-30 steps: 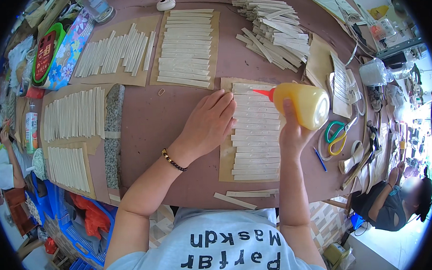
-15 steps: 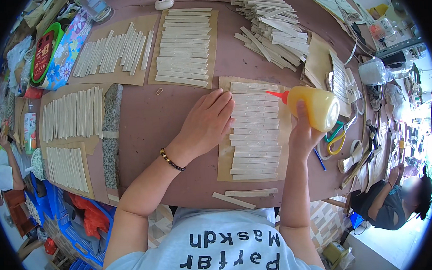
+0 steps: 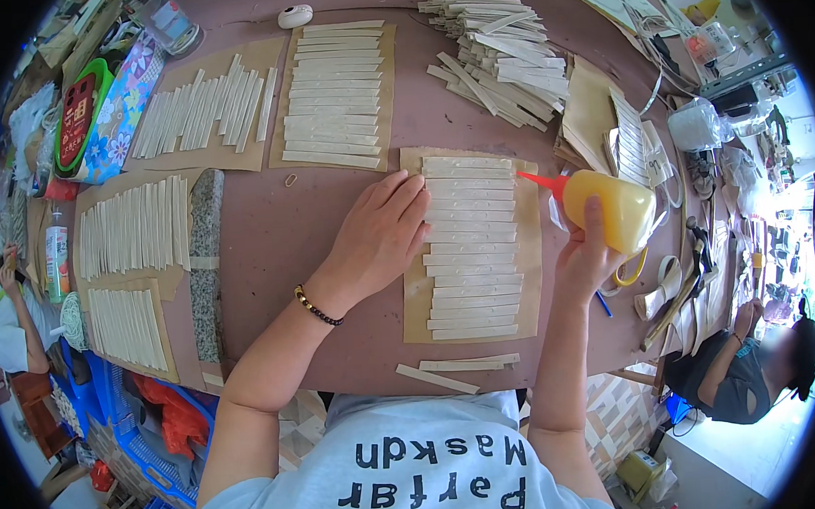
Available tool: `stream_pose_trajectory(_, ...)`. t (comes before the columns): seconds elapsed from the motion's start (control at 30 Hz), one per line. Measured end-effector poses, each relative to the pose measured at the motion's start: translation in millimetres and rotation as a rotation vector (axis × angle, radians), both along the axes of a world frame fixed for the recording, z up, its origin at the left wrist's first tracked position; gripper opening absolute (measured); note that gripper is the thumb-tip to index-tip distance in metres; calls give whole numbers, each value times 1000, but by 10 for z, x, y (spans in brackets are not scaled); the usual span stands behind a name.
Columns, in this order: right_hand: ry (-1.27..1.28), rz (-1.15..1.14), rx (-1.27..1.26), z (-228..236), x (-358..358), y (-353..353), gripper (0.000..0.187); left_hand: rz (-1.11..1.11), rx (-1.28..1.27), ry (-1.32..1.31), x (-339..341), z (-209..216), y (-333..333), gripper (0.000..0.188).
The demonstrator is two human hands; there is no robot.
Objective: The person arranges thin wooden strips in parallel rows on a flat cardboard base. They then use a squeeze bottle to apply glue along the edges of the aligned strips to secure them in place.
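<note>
In my right hand [image 3: 584,253] is a squeeze bottle [image 3: 615,209] of yellowish liquid, tilted with its red nozzle pointing left. The nozzle tip is by the upper right end of a row of pale flat strips [image 3: 472,247]. Those strips lie side by side across a sheet of brown cardboard [image 3: 531,289], with small glossy spots on some of them. My left hand [image 3: 377,238] lies flat, its fingers stretched out and its fingertips at the left edge of the sheet near the upper strips. A few loose strips [image 3: 446,378] are near the table's front edge.
More cardboard sheets with strips [image 3: 337,97] fill the table's far side and left. A heap of loose strips [image 3: 508,56] is at the back. A grey stone slab [image 3: 206,265] lies left, yellow-handled scissors [image 3: 631,269] right. Two other people sit at the far left and right.
My right hand has moved the bottle slightly right and down, so its nozzle tip is now at the strips' right ends. My left hand stays at the sheet's left edge. The view has shifted a little.
</note>
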State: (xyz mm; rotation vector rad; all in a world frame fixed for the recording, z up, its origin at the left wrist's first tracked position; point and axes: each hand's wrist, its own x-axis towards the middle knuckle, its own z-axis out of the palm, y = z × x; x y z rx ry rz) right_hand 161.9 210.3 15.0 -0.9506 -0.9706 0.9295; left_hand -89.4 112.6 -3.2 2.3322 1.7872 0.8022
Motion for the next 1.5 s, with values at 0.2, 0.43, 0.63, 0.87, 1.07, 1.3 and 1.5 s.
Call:
stream_pose_trajectory(0.2,266,75,-74,63,-170,39,36,-6,4,-12,-4,10,3,39)
stream_pose_trajectory(0.43,308,34,-176,-109,-224,41,38,-10,-32,-52,-1,77,20,38)
stream_pose_trajectory(0.63,332,11,-140,-105,-156,85,41,-8,-31,-44,0,66,18,37)
stream_pose_trajectory(0.87,461,-8,6,144,174,90,42,-17,-7,-34,-1,4,4,39)
stream_pose_trajectory(1.07,497,53,-20,306,322,-8,43,-39,-17,-117,-30,18,-15,39)
stream_pose_trajectory(1.3,205,153,-82,149,121,-164,43,-29,-51,-172,-26,95,-109,41)
stream_pose_trajectory(1.5,106,232,-97,-9,-185,-241,42,-26,-5,-27,31,63,-156,42)
